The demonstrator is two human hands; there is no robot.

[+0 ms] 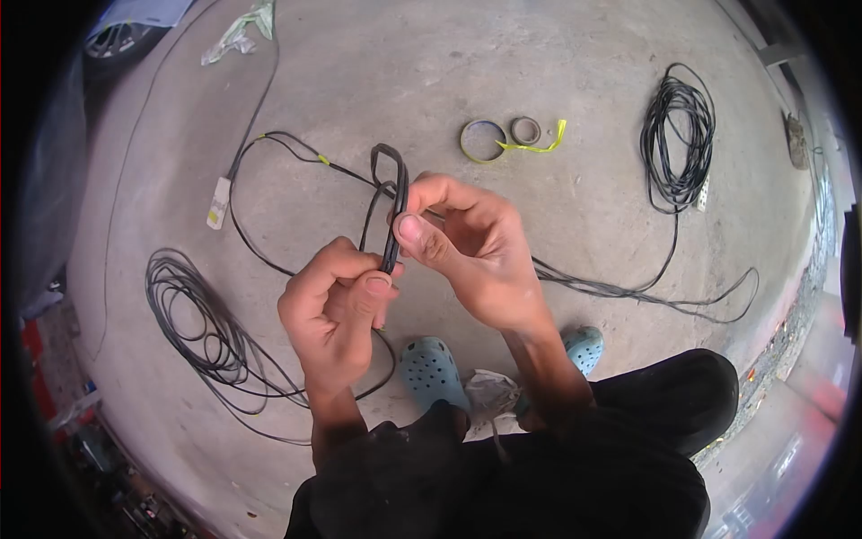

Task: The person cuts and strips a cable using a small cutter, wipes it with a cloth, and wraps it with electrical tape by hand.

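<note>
Between my two hands is a length of black cable [401,193], bent into a narrow loop at its upper end. My left hand [337,305] pinches the lower part of it between thumb and fingers. Higher up, my right hand [471,238] grips the same cable with thumb and forefinger. More black cable runs from the held part to the left, with small yellow tape bands [323,159] on it, and on to a white power strip [218,203] on the floor.
One cable coil [202,332] lies at left, another cable coil [678,144] at right. Two tape rolls, a larger roll [483,141] and a smaller roll [525,131], lie ahead with a yellow strip [558,136]. My clogs [431,370] stand below; a plastic bag [493,395] sits between them.
</note>
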